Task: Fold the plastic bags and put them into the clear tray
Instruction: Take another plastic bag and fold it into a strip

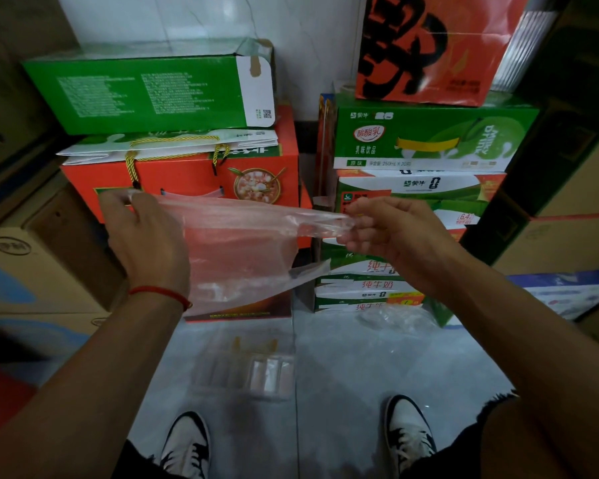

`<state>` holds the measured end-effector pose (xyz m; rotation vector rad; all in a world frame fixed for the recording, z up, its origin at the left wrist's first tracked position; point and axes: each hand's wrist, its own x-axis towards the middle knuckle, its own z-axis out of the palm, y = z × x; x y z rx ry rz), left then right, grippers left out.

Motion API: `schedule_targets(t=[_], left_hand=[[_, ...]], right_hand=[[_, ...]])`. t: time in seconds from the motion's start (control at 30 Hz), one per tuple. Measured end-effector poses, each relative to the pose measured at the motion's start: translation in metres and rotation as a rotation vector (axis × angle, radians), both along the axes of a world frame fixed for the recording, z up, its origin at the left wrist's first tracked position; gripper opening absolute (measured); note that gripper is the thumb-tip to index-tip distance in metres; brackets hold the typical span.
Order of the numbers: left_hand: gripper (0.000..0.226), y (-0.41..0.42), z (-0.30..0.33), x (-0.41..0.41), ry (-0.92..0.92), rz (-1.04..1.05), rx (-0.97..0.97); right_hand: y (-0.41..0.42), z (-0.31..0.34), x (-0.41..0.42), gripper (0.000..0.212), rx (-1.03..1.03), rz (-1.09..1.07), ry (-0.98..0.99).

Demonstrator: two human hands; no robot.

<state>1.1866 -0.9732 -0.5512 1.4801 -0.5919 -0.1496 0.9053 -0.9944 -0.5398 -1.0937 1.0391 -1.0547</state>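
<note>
A thin clear plastic bag [242, 247] is stretched in the air between my two hands at chest height. My left hand [142, 236] pinches its left upper corner. My right hand [391, 229] pinches the bunched right end, from which a loose handle strip hangs down. On the grey floor below, between my feet, lies the clear tray [246, 368] with a folded whitish bag in its right part. Another crumpled clear bag [395, 319] lies on the floor to the right of the tray.
Stacked cartons stand close ahead: a green box [146, 91] on an orange gift box [194, 178] at left, green milk cartons [422, 140] under an orange bag [429, 46] at right. Cardboard boxes line both sides. My two shoes [187, 444] stand on the floor.
</note>
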Motion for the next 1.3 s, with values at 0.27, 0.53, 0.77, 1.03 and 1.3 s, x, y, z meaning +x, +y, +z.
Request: schedule_targets(t=[0.27,0.53,0.77,1.03,1.3], left_hand=[[0.015,0.001,0.0,0.0,-0.031,-0.004,0.024],[0.015,0.0,0.002,0.005,-0.006,0.029,0.081],[0.015,-0.001,-0.003,0.005,-0.059,-0.026,0.004],[0.016,-0.002,-0.007,0.0,-0.055,-0.164,-0.045],[0.021,-0.002,-0.011,-0.007,-0.08,-0.349,-0.082]], right_hand=[[-0.001,-0.007,-0.006,0.01,-0.042,-0.004,0.122],[-0.004,-0.002,-0.015,0.015,-0.195,0.069,0.213],[-0.003,-0.001,-0.008,0.014,-0.053,0.055,0.05],[-0.008,-0.012,-0.009,0.023,-0.101,-0.048,0.169],[-0.015,-0.012,-0.025,0.007,0.078,-0.065,-0.059]])
